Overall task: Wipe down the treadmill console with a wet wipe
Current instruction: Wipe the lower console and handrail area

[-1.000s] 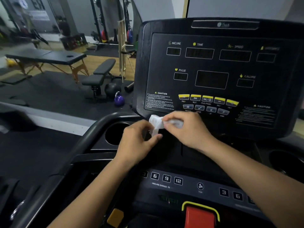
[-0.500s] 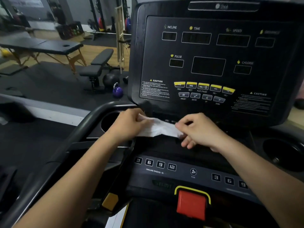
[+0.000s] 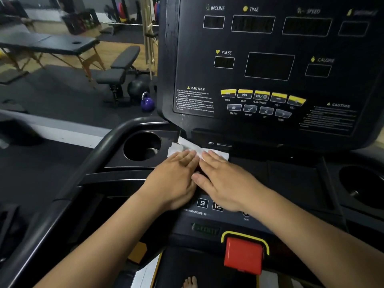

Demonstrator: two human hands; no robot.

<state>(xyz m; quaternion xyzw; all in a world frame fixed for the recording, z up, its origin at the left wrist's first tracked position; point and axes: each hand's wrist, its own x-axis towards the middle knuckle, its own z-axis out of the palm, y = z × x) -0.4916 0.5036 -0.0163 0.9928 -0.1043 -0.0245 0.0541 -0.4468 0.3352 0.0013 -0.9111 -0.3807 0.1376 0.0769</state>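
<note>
The white wet wipe [image 3: 217, 154] lies spread flat on the black shelf just below the treadmill console [image 3: 270, 129]. My left hand [image 3: 176, 177] and my right hand [image 3: 225, 181] rest side by side on it, palms down and fingers straight, pressing it onto the shelf. Only the wipe's far edge and left corner show beyond my fingertips. The upright display panel [image 3: 269, 66] with dark readouts and yellow buttons [image 3: 261, 96] stands right behind the wipe.
A round cup holder [image 3: 142, 145] sits left of the wipe, another [image 3: 361, 188] at far right. A red stop button [image 3: 243, 256] lies near me below the number keys [image 3: 202, 203]. The black handrail [image 3: 99, 156] curves on the left. Benches and a purple kettlebell [image 3: 147, 103] stand beyond.
The wipe was bunched between my fingers, then stretched out between both hands in the air. Now it lies on the shelf with both palms flat on it. The view has tilted down.
</note>
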